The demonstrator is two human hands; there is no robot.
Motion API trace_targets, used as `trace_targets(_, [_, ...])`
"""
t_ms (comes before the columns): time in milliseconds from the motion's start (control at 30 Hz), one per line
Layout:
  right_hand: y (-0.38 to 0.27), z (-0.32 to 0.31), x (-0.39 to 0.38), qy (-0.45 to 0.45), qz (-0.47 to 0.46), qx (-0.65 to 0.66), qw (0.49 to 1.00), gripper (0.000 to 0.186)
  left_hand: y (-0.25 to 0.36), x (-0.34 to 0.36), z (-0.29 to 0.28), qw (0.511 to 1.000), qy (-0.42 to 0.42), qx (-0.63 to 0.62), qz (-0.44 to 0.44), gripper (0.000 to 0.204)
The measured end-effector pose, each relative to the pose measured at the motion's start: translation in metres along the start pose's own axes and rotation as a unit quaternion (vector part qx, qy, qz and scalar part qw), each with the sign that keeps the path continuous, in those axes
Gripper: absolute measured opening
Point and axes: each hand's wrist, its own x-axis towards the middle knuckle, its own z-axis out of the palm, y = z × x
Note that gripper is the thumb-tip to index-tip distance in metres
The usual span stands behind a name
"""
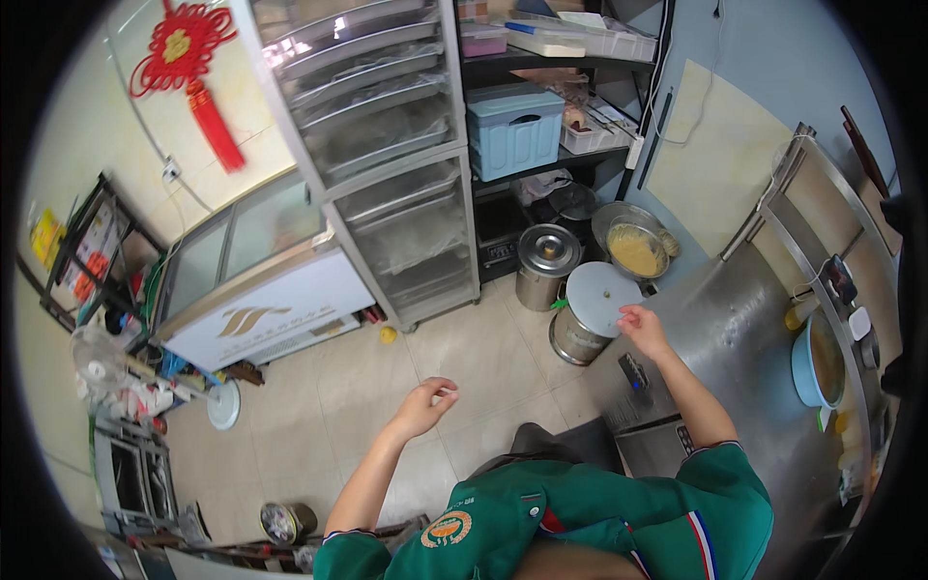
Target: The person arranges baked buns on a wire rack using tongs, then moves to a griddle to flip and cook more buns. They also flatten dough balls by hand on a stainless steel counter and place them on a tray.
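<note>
My left hand (pixel 425 406) hangs in the air over the tiled floor, its fingers loosely bent and apart, holding nothing. Further right, my right hand (pixel 645 330) appears beside the edge of a round white lid (pixel 601 298). Its fingers are slightly curled and apart, with nothing visible in them; whether they touch the lid I cannot tell. That lid covers a metal drum (pixel 576 345) on the floor. Behind it stands a lidded steel pot (pixel 547 271). A metal bowl of yellowish stuff (pixel 635 251) sits close to the wall.
A steel worktop (pixel 739 333) runs along my right, with a blue basin (pixel 814 362) on it. Ahead are a tall tray rack (pixel 398 198) and dark shelves holding a blue box (pixel 513 133). A chest freezer (pixel 271 309), a fan (pixel 100 355) and a floor tin (pixel 287 523) lie leftward.
</note>
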Motion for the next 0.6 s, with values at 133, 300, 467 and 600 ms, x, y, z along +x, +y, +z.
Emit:
trace_targets(133, [0.051, -0.039, 0.123, 0.070, 0.045, 0.060, 0.995, 0.019, 0.004, 0.127, -0.015, 0.994, -0.088, 0.019, 0.057, 0.029])
trace_targets(300, [0.013, -0.125, 0.337, 0.148, 0.013, 0.209, 0.967, 0.023, -0.007, 0.274, -0.032, 0.997, -0.066, -0.025, 0.008, 0.028])
trace_targets(467, [-0.098, -0.144, 0.545, 0.163, -0.113, 0.185, 0.963, 0.028, -0.007, 0.425, -0.046, 0.994, -0.063, -0.059, 0.062, 0.025])
trace_targets(600, [-0.174, -0.132, 0.671, 0.154, -0.129, 0.209, 0.957, 0.050, 0.004, 0.556, -0.049, 0.979, -0.106, -0.156, 0.074, 0.026])
